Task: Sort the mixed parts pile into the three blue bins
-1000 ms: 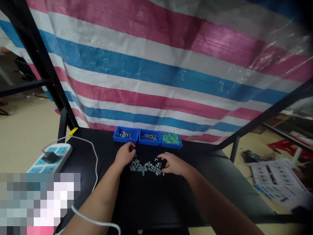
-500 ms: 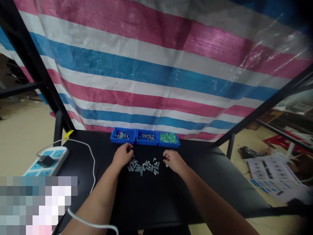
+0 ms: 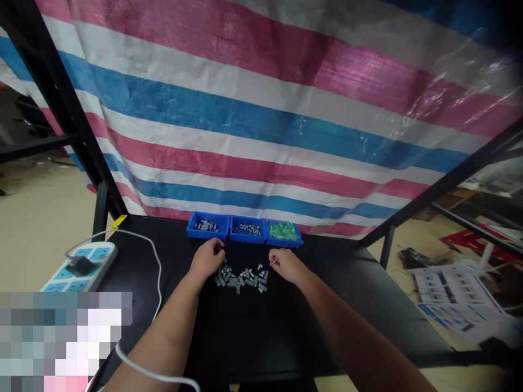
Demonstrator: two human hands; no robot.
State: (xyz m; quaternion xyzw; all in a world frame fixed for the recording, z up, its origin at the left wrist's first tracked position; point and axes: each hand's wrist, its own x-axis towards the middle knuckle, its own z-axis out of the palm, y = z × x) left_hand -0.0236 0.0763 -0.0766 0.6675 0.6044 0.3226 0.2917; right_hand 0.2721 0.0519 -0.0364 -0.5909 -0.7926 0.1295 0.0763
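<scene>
My left hand (image 3: 207,258) is at the left edge of a pile of small grey metal pieces (image 3: 241,279), its fingers curled in and closed; what they hold, if anything, is hidden. On the pile's right side, my right hand (image 3: 286,264) has thumb and fingers pinched together, and whatever is between them is too small to name. The loose pieces look like short grey cylinders mixed with small shiny screw-like parts. One shiny piece (image 3: 260,267) lies a little above the rest, near my right hand.
Behind the hands stand three blue bins: one with grey cylinders (image 3: 189,233), one with small shiny parts (image 3: 247,238), one with green packets (image 3: 285,231). A white power strip (image 3: 107,261) and its cable (image 3: 158,267) lie left on the black table (image 3: 249,337). A striped tarp (image 3: 245,136) hangs behind.
My right hand has drawn slightly left toward the pile, its fingers more tightly closed. The small light piece seen under its fingertips no longer shows. My left hand has barely moved.
</scene>
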